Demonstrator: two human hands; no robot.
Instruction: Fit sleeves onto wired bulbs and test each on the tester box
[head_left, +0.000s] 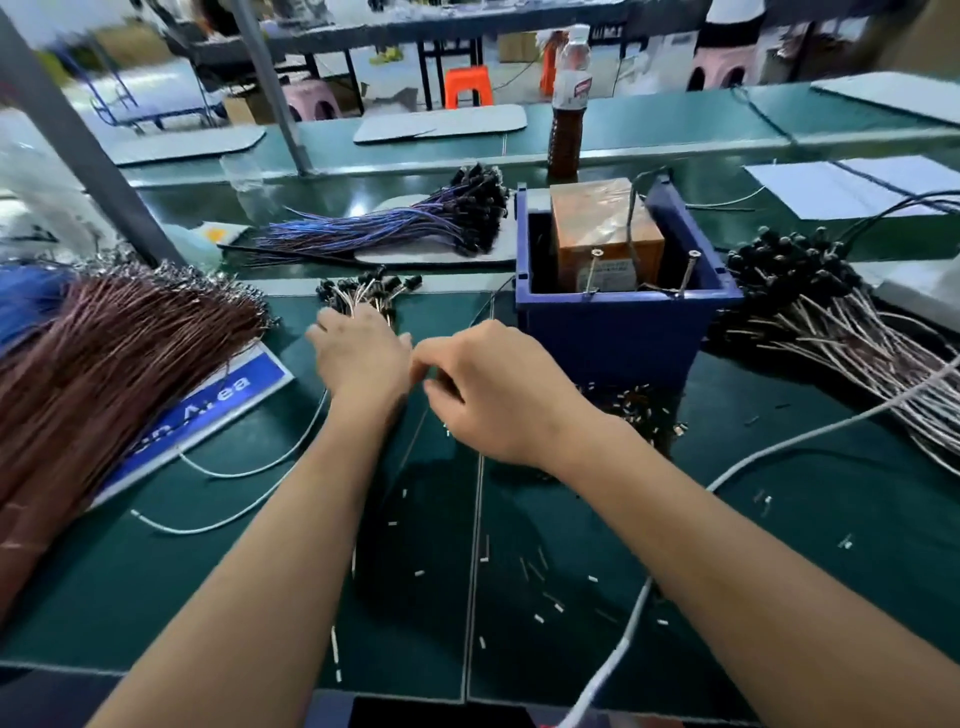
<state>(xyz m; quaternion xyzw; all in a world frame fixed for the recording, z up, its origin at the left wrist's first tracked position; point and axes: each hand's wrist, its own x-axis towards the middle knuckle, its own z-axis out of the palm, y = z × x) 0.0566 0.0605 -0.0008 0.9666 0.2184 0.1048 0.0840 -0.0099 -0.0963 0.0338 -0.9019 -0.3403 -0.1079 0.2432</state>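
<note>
The left hand (363, 353) lies palm-down, fingers reaching onto a small bunch of wired bulbs (371, 291) just beyond it. The right hand (488, 395), touching it, has curled fingers; what they pinch I cannot tell. Beyond the right hand stands the blue tester box (623, 322), loose sleeves (639, 405) scattered beside it.

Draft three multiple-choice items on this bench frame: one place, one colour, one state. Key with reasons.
1. Where does the dark-liquid plastic bottle stand?
A. behind the blue plastic tester bin
B. on the blue area sign
C. in the bin

2. What colour is the big wire bundle at the left edge?
A. green
B. brown
C. yellow

3. What are the left hand and right hand doing?
A. both flat on the mat
B. apart, one in the bin
C. fingertips meeting in front of the bin

Key: 1 A, it rises past the bin's far wall. 2 B, the strands are reddish brown. 3 C, curled fingers meet; anything pinched is hidden.
</note>
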